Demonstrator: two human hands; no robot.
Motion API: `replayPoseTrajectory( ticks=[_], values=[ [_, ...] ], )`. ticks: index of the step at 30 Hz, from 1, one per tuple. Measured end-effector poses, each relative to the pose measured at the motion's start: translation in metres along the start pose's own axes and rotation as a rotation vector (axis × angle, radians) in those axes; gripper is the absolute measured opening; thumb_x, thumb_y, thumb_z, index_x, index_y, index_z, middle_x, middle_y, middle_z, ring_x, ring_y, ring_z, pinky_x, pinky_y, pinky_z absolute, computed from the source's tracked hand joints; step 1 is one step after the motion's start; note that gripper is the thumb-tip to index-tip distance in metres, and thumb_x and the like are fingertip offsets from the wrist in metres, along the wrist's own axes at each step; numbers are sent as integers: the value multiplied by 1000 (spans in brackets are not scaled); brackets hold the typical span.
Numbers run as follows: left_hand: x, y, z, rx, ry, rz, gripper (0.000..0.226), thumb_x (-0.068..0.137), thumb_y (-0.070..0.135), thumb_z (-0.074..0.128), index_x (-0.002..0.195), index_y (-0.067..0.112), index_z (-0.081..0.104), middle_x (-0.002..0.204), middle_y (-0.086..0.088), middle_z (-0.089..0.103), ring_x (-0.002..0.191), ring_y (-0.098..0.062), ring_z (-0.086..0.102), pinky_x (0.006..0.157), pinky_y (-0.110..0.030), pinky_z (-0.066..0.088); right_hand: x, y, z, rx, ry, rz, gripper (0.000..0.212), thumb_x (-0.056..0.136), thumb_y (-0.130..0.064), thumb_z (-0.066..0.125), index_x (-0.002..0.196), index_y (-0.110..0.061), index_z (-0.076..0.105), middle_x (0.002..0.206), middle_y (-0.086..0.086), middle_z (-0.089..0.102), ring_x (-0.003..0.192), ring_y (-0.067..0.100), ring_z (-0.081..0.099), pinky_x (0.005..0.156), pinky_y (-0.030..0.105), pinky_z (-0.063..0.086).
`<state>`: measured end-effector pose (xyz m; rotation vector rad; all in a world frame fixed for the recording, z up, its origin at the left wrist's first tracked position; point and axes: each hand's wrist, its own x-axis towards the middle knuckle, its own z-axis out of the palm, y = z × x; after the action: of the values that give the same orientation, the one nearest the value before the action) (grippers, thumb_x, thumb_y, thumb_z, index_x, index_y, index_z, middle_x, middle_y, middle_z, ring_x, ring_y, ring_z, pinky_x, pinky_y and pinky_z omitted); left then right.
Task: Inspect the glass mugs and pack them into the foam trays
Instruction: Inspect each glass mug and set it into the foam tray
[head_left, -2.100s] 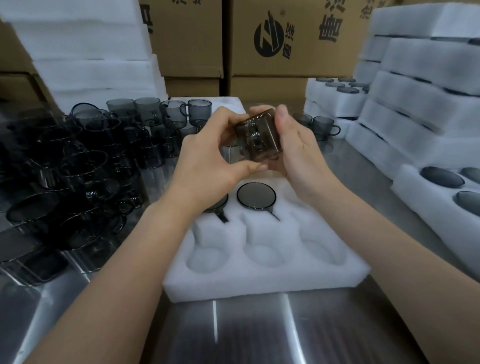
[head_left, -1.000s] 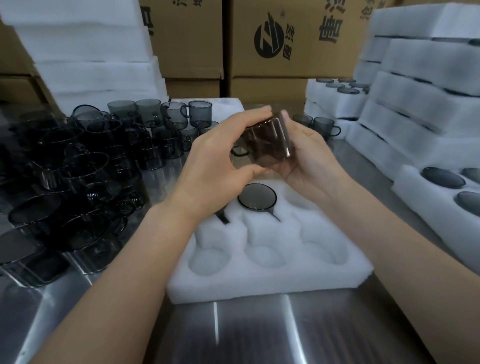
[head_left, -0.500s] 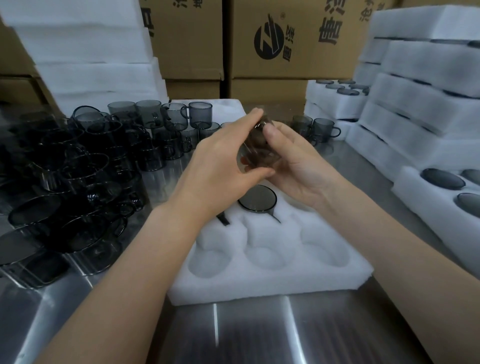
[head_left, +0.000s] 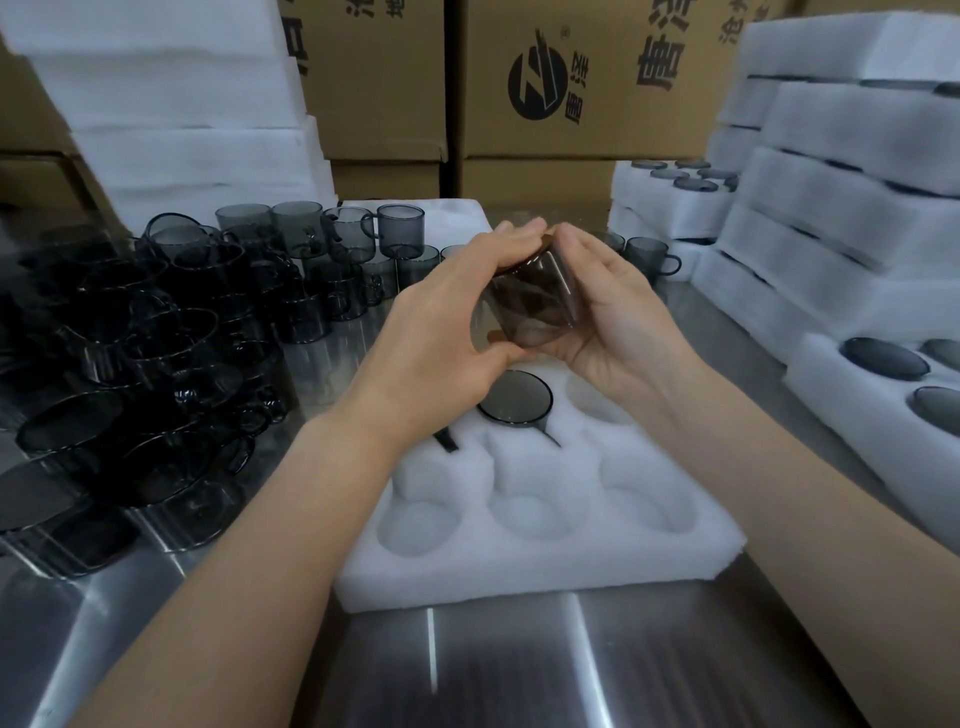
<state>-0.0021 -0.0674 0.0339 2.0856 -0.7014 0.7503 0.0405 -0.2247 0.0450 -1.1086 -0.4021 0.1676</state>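
A smoky grey glass mug (head_left: 537, 301) is held tilted in the air above the white foam tray (head_left: 530, 545). My left hand (head_left: 447, 332) grips its left side, fingers over the top and thumb underneath. My right hand (head_left: 618, 317) cups it from the right. The mug's handle is hidden. In the tray, one mug (head_left: 515, 399) sits in the middle pocket of the far row, and another mug's handle (head_left: 447, 440) shows below my left wrist. The three near pockets hold nothing.
Several loose grey mugs (head_left: 156, 332) crowd the steel table on the left. A lone mug (head_left: 649, 260) stands behind my right hand. Packed foam trays (head_left: 852, 249) are stacked at right, plain foam sheets (head_left: 171, 104) at back left, cardboard boxes (head_left: 571, 78) behind.
The mug has been turned between my two hands, its side wall now facing me. Both hands stayed over the tray's far row.
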Motion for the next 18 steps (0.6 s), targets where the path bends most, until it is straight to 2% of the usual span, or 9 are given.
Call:
replayPoseTrajectory(
  ticks=[2,5,7,9,12,15,18],
  values=[
    [0,0,0,24,-11,-7,77,71,-2,81,138,13,48,143,5,51,139,-9,39,115,-23,30,-1,0,1,-13,37,-18,22,95,-27,56,107,-11,62,92,14,69,75,29,70,47,39,56],
    [1,3,-1,46,-23,-6,77,72,5,82,139,15,46,140,6,53,132,-8,47,111,-29,37,-3,2,2,-29,80,-57,17,101,-24,51,104,-12,63,95,12,69,80,30,71,52,44,57],
    [2,5,-2,56,-36,2,79,71,16,84,140,15,44,139,6,53,128,-7,50,108,-26,39,-4,3,2,-41,75,-80,19,102,-24,49,105,-11,63,99,14,67,87,31,70,58,47,58],
    [2,6,-3,108,-30,20,82,71,25,84,142,15,44,139,5,54,126,-9,52,107,-24,39,-4,3,3,-72,81,-96,24,103,-25,46,109,-9,63,102,15,66,90,29,69,60,44,58],
    [1,5,-2,160,38,16,79,73,25,84,142,15,47,137,3,58,122,-9,54,104,-19,40,-2,3,4,-75,78,-76,33,105,-33,40,121,-12,61,110,14,66,94,28,68,67,41,53],
    [2,5,-1,120,112,-23,74,74,26,83,139,15,50,132,6,60,119,-5,55,103,-16,40,-1,2,4,-41,21,-61,32,102,-31,47,130,-19,58,116,10,68,102,26,66,77,44,50],
    [3,2,-2,24,207,-61,68,75,24,82,134,17,50,121,15,59,113,2,57,100,-20,45,-3,1,3,-20,-46,-66,43,99,-21,53,139,-8,50,123,16,62,106,26,62,77,33,55]
  ],
)
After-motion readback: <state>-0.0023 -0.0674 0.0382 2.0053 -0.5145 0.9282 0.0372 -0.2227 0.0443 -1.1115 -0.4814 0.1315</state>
